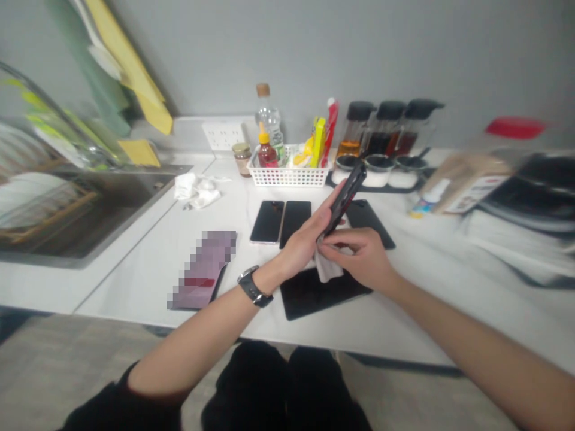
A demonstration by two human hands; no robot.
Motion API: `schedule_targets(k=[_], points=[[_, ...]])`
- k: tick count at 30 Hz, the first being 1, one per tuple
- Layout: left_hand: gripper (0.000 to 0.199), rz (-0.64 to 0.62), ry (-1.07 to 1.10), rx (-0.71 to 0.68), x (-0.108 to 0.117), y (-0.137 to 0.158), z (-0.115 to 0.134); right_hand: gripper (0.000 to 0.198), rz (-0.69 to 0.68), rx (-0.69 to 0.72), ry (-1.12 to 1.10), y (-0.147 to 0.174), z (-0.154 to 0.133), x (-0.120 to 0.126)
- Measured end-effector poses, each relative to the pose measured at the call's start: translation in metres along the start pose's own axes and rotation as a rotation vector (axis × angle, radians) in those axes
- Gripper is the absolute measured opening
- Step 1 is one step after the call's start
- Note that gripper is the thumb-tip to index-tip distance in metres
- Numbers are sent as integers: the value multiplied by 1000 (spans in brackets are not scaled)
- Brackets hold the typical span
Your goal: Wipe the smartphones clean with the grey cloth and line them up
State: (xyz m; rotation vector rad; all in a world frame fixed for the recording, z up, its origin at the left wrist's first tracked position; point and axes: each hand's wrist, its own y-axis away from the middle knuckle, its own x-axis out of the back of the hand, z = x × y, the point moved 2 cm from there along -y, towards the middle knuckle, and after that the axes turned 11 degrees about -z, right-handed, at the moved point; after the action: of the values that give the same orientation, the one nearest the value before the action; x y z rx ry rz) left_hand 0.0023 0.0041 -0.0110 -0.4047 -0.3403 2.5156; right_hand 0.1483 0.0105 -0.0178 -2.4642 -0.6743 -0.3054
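White countertop (148, 269) against a grey wall, seen from above by the seated person. Left hand (305, 239), a dark watch (254, 287) on its wrist, is curled around a dark phone (347, 197) and holds it tilted, its upper end raised away from the body and its lower end down between the two hands. Right hand (362, 254) meets the left at the phone's lower end, fingers drawn together in a pinch on a small white cloth (327, 267) that hangs just beneath; whether the cloth touches the phone cannot be told. Directly below both hands lies a black mat (309, 296) on the counter. Just beyond the left hand, two dark phones (281, 221) lie flat side by side; beyond the right hand, another dark flat device (372, 220) lies partly hidden by the raised phone. To the left of the left forearm lies a blurred-out flat item (203, 270). Farther beyond the hands stand a white perforated basket (290, 175) of bottles and packets, a small jar (243, 158) beside it, three dark-capped dispensers (389, 126) and small lidded pots (377, 167). Well to the left, a crumpled white cloth (196, 190) lies near a steel sink (85, 209).
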Motion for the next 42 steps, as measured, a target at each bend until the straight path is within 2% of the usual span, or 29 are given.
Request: schedule_targets(k=[3, 5, 7, 9, 13, 14, 16, 18, 21, 23, 25, 27, 29, 31, 33, 35, 39, 42], points=[[64, -14, -71, -16, -4, 1, -2, 18, 294, -50, -122, -7, 8, 22], [61, -23, -131, 0, -7, 1, -5, 25, 485, -33, -182, -9, 12, 34], [62, -18, -133, 12, -7, 2, -8, 27, 544, -15, -150, -8, 12, 37], [65, 7, -85, 13, -5, 3, -10, 23, 416, -13, -62, -6, 7, 29], [69, 80, -18, 37, 1, 3, -5, 13, -54, 26, 17, 1, -2, -2], [69, 94, -13, 41, 2, 2, -3, 11, -108, 30, 17, 3, -3, -7], [69, 108, 6, 39, 1, 1, -1, 10, -96, 19, 4, 4, -3, -9], [67, 92, 14, 15, -2, 0, -2, 10, 15, -12, -33, 1, 0, -3], [62, 22, -61, -31, -6, 0, -5, 19, 308, -60, -132, -7, 7, 17], [63, -38, -118, -8, -8, 1, -9, 27, 515, -29, -183, -10, 9, 31], [66, -71, -154, 24, -9, 1, -11, 31, 616, 10, -156, -10, 9, 38], [66, -64, -156, 14, -7, 2, -10, 30, 549, 13, -60, -7, 7, 34], [65, -25, -130, -23, -3, 2, -8, 25, 327, 42, 51, -3, 3, 21], [62, 10, -96, -44, 2, 2, -5, 23, 60, 148, 156, 1, -1, 5], [60, 54, -57, -52, 4, 2, -3, 24, -131, 261, 274, 4, -4, -6], [61, 119, 10, -52, 4, 1, -1, 25, -199, 327, 417, 3, -5, -6], [70, 260, 202, 5, 3, -3, 2, 27, -236, 387, 781, -3, 0, 13], [72, 296, 278, 32, 0, -4, 2, 28, -244, 432, 898, -4, 3, 20]])
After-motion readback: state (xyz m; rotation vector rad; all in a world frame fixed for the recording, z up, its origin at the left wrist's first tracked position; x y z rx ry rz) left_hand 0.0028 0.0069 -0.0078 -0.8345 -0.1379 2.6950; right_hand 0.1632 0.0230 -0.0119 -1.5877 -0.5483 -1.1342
